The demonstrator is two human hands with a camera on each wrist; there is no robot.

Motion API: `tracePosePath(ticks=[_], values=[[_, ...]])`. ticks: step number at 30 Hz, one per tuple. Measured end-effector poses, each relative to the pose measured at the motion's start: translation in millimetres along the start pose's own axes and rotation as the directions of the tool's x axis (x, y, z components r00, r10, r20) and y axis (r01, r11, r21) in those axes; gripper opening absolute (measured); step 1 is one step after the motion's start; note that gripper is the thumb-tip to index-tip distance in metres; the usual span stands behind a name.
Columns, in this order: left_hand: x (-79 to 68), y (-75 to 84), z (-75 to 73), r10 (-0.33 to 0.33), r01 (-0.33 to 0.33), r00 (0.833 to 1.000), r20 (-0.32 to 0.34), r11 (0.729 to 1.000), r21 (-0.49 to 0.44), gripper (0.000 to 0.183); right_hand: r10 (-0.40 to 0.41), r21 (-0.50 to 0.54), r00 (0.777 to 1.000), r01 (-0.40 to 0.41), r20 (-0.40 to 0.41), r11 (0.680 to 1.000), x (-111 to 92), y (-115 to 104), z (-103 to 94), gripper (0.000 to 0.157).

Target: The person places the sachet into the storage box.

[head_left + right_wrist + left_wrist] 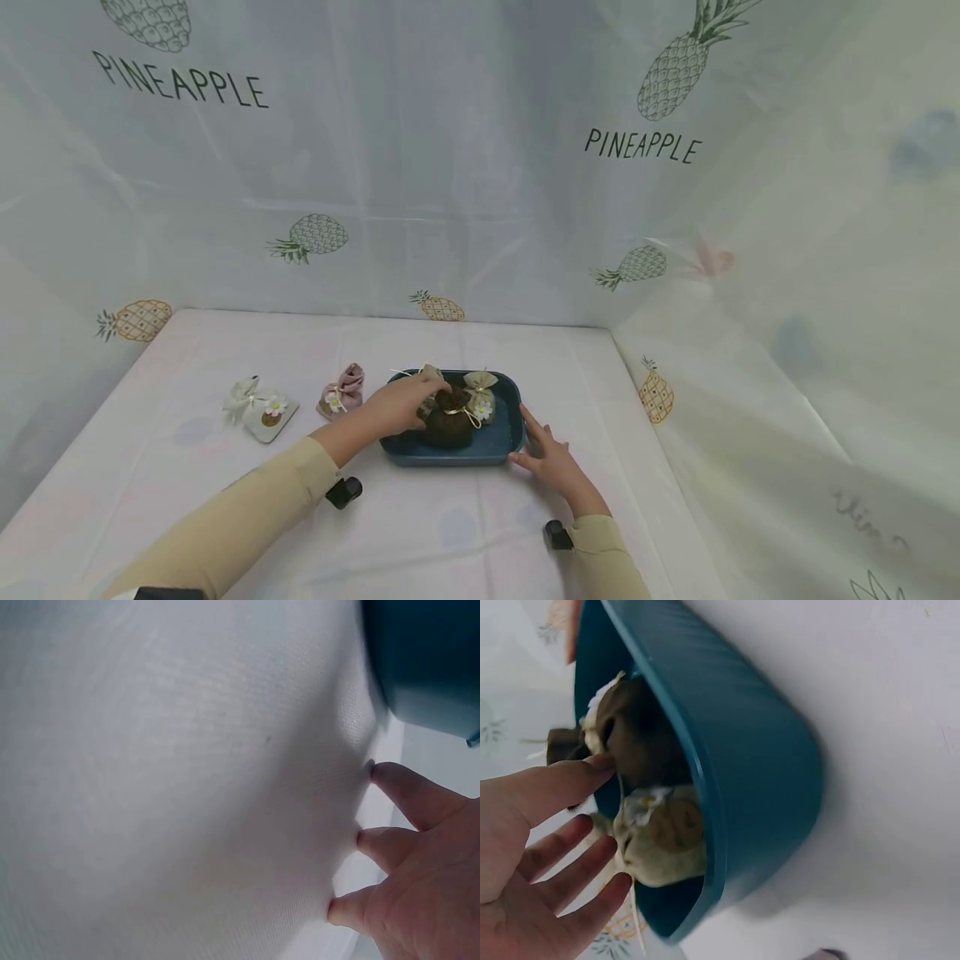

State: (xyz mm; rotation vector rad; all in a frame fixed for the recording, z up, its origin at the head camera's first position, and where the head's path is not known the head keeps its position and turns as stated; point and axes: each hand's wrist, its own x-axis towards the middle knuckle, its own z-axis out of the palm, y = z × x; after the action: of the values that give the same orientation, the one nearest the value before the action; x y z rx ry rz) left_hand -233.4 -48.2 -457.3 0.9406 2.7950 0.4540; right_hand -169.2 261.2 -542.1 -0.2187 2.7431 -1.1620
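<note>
left hand (408,407): hanging over dark-brown cloth pouch (448,430) and beige flower-trimmed pouch (667,859), fingers loosely spread, empty
right hand (555,462): resting beside blue rectangular tray (491,458), fingers spread, empty
both pouches: lying inside tray

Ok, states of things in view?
Blue rectangular tray: upright, loaded
Dark brown cloth pouch: tied, in tray
Cream cloth pouch: tied, in tray
Beige cloth pouch: gathered, in tray
Pink cloth pouch: gathered, on table
Off-white cloth pouch: tied, lying on table
Left hand: fingers apart, over tray
Right hand: fingers spread, beside tray
</note>
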Motion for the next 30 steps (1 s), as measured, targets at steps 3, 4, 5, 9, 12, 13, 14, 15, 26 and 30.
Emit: tracePosePath(ticks=[3,4,5,9,12,13,14,15,26,30], values=[[-7.1,-3.2,-7.9,-0.033,0.033,0.999,0.001,0.999,-0.011,0.073,0.0,-0.001,1.0,0.0,0.0,1.0,0,0,0.3,0.087],[-9.6,-4.8,-10.9,-0.04,0.04,0.999,-0.002,0.999,-0.015,0.073,0.0,-0.002,1.0,0.0,-0.002,1.0,0,0,0.4,0.087],[-12.2,-7.1,-12.8,-0.044,0.044,0.999,-0.008,0.999,-0.013,0.073,0.0,-0.002,1.0,0.0,-0.003,1.0,0,0,0.4,0.087],[-24.2,-16.0,-22.7,-0.046,0.045,0.998,-0.042,0.999,-0.027,0.074,0.006,-0.001,1.0,-0.006,-0.003,1.0,-1,-1,-0.3,0.087],[-34.0,-23.8,-28.7,-0.065,0.063,0.996,-0.068,0.997,-0.036,0.075,0.009,-0.001,1.0,-0.009,-0.002,1.0,-2,-2,-0.5,0.087],[-36.9,-27.1,-30.3,-0.07,0.067,0.995,-0.075,0.997,-0.042,0.075,0.009,-0.002,1.0,-0.009,-0.001,1.0,-2,-2,-0.3,0.087],[-39.7,-30.6,-31.5,-0.081,0.077,0.993,-0.082,0.996,-0.051,0.075,0.009,-0.001,1.0,-0.009,-0.001,1.0,-1,-2,-0.2,0.087],[-42.2,-34.8,-31.9,-0.092,0.088,0.992,-0.09,0.995,-0.055,0.076,0.007,-0.001,1.0,-0.007,-0.002,1.0,-1,-2,-0.2,0.087],[-61.4,-75.6,-33.8,-0.074,0.058,0.988,-0.135,0.991,-0.118,0.07,0.01,-0.004,1.0,-0.01,-0.004,1.0,0,0,0.9,0.087],[-66.1,-85.9,-31.3,-0.073,0.06,0.982,-0.175,0.995,-0.078,0.063,0.007,0.0,1.0,-0.007,-0.001,1.0,-1,-1,0.9,0.088]])
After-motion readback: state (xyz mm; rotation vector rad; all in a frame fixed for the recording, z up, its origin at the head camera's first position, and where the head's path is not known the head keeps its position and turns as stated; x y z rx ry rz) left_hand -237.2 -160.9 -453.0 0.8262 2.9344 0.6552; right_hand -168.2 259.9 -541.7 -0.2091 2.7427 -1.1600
